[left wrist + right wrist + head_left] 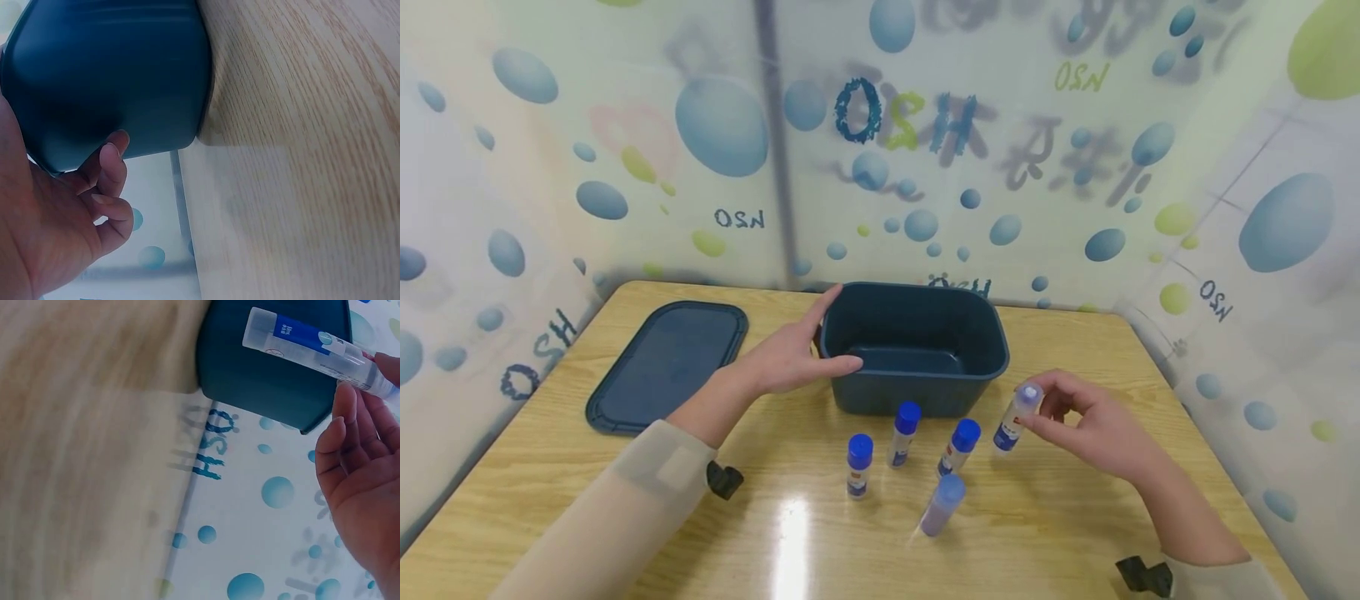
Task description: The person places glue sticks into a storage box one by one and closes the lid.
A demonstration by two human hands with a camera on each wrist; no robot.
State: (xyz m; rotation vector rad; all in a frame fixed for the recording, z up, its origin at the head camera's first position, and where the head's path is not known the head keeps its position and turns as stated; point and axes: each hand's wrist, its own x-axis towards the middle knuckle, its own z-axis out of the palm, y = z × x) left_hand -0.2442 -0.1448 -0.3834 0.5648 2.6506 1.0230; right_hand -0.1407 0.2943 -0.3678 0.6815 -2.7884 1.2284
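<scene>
A dark blue plastic bin (917, 392) stands at the middle back of the table, with its top uncovered. My left hand (790, 354) grips its left end, thumb over the front rim and fingers along the outer side wall (125, 75). Between right thumb and fingertips, my right hand (1090, 425) pinches a glue stick (1017, 421) by its top end. That stick has a clear body and a blue and white label, and is tilted just right of the bin. Several other glue sticks stand in front of the bin, including a blue-capped one (859, 467) and a pale purple one (942, 505).
The bin's flat dark blue lid (670, 362) lies on the wooden table (760, 533) to the left, partly behind the left forearm. Two more blue-capped glue sticks stand close to the bin's front. A patterned curtain (1037, 125) hangs around the table's back and sides.
</scene>
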